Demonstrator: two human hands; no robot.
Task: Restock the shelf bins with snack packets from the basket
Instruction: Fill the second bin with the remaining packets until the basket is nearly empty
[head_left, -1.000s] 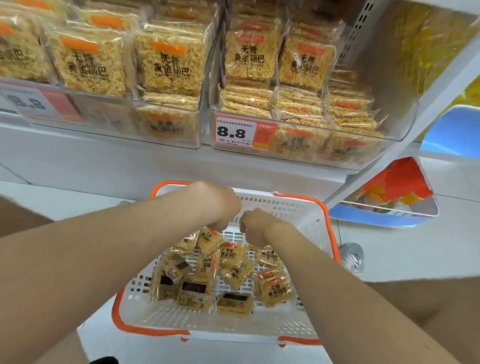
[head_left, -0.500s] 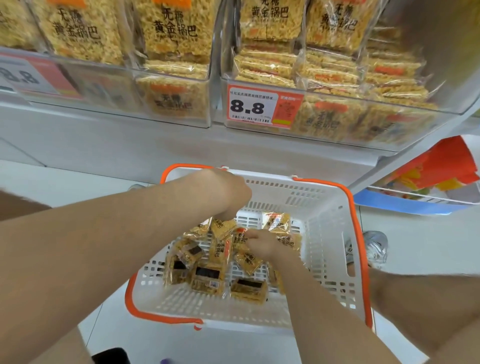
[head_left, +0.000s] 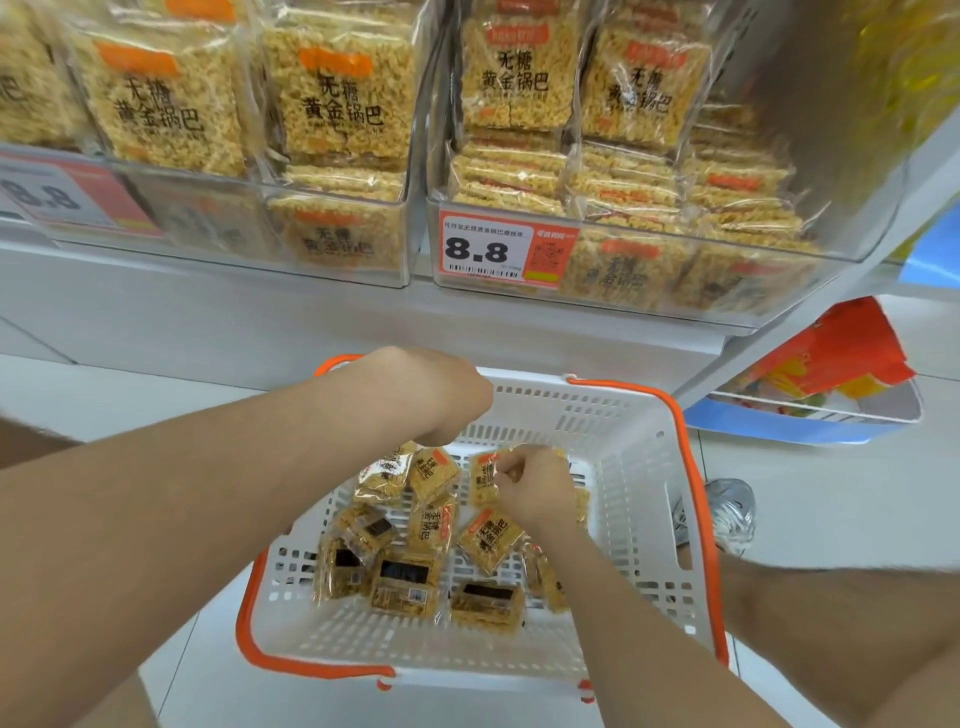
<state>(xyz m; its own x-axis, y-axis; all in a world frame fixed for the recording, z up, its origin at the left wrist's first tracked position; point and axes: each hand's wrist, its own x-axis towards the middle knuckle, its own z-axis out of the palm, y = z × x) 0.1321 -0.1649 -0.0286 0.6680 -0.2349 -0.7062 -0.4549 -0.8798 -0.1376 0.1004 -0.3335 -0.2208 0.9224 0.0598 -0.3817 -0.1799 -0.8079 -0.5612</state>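
At 10 o'clock of the view, left shelf bin (head_left: 228, 228), clear front, stocked with big crisp-rice packs. Nearly full.

Left hand (head_left: 426, 397) hangs over the far-left corner of the basket (head_left: 628, 436), wrist bent, back of hand to camera. Its fingers point down, hidden under the hand: cannot tell whether they grip anything. A packet edge shows just below it at 6 o'clock; contact unclear.

Loose packets (head_left: 491, 540) lie scattered on the basket floor, some label up, some barcode side up, several overlapping, mixed angles.

Right hand (head_left: 535, 491) is low inside the basket, centre. Fingers (head_left: 511, 473) curled tight with thumb, pinching the right edge of one snack packet (head_left: 483, 480). That packet sits at 10 o'clock from the hand's middle, label up, long axis roughly 12-to-6, slightly tilted. Looks partly raised off the pile, not sure.

Right shelf bin (head_left: 649, 280) with price tag (head_left: 506, 252) reading 8.8 lies at 12 to 1 o'clock from the right hand, well above it. Packs there are stacked flat in front, upright behind.

Judgement: pick step, early in a cycle; plenty left in the basket. Right hand is the nearer one to the right bin, so the lift likely goes straight toward 12 o'clock. An edge pinch on slippery film could let the packet swing or drop.

A shoe (head_left: 730, 512) at 3 o'clock, outside the basket.
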